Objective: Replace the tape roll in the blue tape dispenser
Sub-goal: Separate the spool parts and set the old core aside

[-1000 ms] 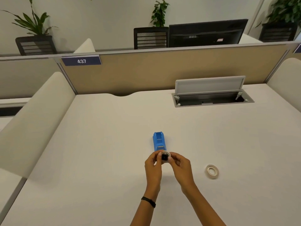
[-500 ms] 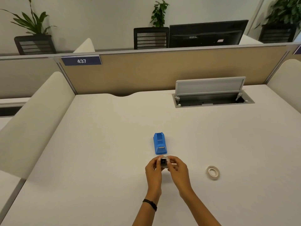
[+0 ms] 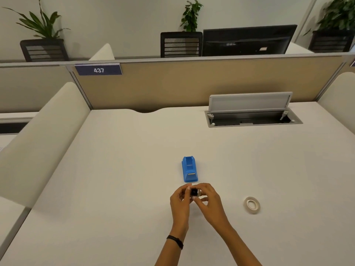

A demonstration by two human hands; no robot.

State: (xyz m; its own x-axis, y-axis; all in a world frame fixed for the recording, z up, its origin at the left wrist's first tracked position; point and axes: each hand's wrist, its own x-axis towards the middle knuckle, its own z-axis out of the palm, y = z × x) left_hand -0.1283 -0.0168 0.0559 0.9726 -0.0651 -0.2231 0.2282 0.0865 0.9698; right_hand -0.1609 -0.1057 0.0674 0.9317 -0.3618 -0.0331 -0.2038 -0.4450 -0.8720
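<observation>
The one bit of writing you can read is "437", white on the dark blue tag (image 3: 98, 69) clipped to the tan partition (image 3: 192, 83) at the far left. Down near you, both hands meet over the white desk (image 3: 115, 169): your left hand (image 3: 179, 202) and your right hand (image 3: 208, 203) have fingertips curled in and pinched from either side on a small pale roll with a black core (image 3: 194, 192), most of it hidden by your fingers. The blue tape dispenser (image 3: 189, 171) sits on the desk just beyond your fingertips, apart from them. A second tape roll (image 3: 251, 205) lies flat to the right, well clear of your hands. Farther right at the back, the grey cable hatch (image 3: 251, 112) stands with its lid propped up. There's a black band (image 3: 175, 241) on your left wrist. Behind the partition stand a dark monitor (image 3: 247, 40) and potted plants (image 3: 191, 16).
</observation>
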